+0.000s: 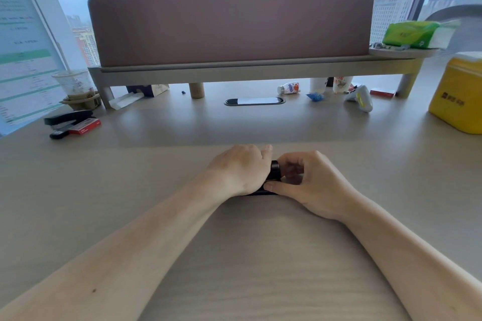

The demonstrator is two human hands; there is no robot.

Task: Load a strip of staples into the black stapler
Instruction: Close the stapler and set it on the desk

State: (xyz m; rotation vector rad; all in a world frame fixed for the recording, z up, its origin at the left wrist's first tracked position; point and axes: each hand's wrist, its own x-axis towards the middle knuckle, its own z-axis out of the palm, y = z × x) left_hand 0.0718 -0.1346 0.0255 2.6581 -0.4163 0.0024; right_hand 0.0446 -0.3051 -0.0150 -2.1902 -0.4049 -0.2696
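A black stapler (pixel 274 171) lies on the desk in front of me, mostly hidden under my hands. My left hand (pixel 241 168) covers its left part from above and grips it. My right hand (pixel 310 182) holds its right end, thumb pressed along the near edge and fingers curled over the top. Only the stapler's black end and a sliver of its base show between the hands. No staple strip is visible in either hand.
A second black stapler (pixel 67 118) and a red staple box (pixel 84 126) lie at the far left of the desk (pixel 182 190). A yellow box (pixel 457 91) stands at the right. Cups, a small bottle (pixel 289 88) and a shelf riser (pixel 234 70) line the back.
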